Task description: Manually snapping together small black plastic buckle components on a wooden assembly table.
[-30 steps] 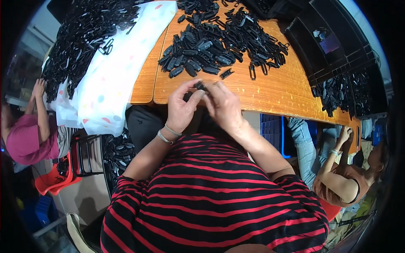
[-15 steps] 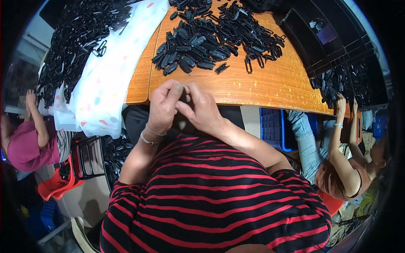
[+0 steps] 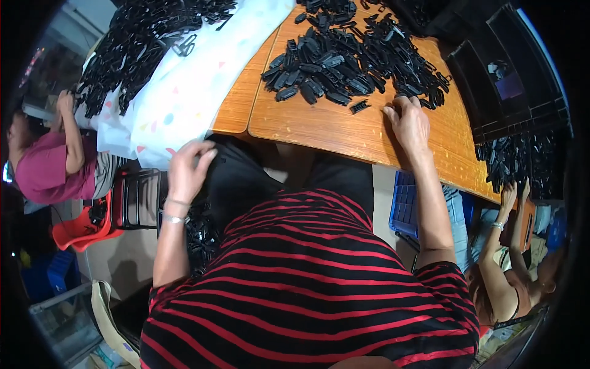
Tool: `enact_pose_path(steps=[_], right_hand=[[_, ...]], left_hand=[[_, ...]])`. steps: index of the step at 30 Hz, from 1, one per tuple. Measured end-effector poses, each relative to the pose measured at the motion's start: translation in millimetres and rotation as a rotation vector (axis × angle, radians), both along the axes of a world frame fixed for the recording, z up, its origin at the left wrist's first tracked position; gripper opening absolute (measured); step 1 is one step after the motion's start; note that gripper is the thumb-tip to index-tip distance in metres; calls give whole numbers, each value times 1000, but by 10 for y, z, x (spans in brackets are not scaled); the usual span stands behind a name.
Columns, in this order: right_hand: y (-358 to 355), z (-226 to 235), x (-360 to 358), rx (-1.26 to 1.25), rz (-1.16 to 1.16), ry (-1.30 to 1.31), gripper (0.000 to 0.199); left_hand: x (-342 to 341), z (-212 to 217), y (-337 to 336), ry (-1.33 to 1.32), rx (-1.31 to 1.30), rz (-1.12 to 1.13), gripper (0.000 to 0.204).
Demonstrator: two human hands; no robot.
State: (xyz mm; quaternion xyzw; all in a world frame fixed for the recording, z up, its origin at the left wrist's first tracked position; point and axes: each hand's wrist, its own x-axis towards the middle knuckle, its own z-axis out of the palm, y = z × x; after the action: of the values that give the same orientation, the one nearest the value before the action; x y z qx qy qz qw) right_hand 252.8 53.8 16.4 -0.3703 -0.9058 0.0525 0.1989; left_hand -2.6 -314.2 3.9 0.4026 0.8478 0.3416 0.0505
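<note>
My right hand (image 3: 410, 126) rests on the wooden table at the near edge of a pile of black plastic loop-shaped pieces (image 3: 424, 80). Its fingers curl down there, and whatever lies under the fingertips is hidden. Left of it are a small loose black piece (image 3: 359, 107) and a heap of black oval plastic parts (image 3: 322, 71). Over the left side of my lap, beside the hanging edge of a white spotted sheet (image 3: 175, 117), my left hand (image 3: 189, 169) is open. Its thumb and forefinger are apart, with nothing visible between them.
Below my left forearm sits a container of black parts (image 3: 203, 237). More black pieces (image 3: 147, 49) cover the sheet at the far left. A black bin (image 3: 507, 80) stands at the right. A person works on each side; a blue crate (image 3: 404, 206) is under the table.
My hands were together in front of me and have parted. The right reached out to the loop pile; the left moved down and left. The view has shifted too.
</note>
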Motion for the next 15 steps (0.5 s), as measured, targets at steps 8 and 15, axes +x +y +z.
enact_pose_path(steps=[8,15], right_hand=[[179,-9,-125,-96,-41,-60,25],[267,-5,8,-358,-94,57,34]], left_hand=[[221,-23,1565,347,222,-187,21],[212,-99,1718,442,181,-209,21]])
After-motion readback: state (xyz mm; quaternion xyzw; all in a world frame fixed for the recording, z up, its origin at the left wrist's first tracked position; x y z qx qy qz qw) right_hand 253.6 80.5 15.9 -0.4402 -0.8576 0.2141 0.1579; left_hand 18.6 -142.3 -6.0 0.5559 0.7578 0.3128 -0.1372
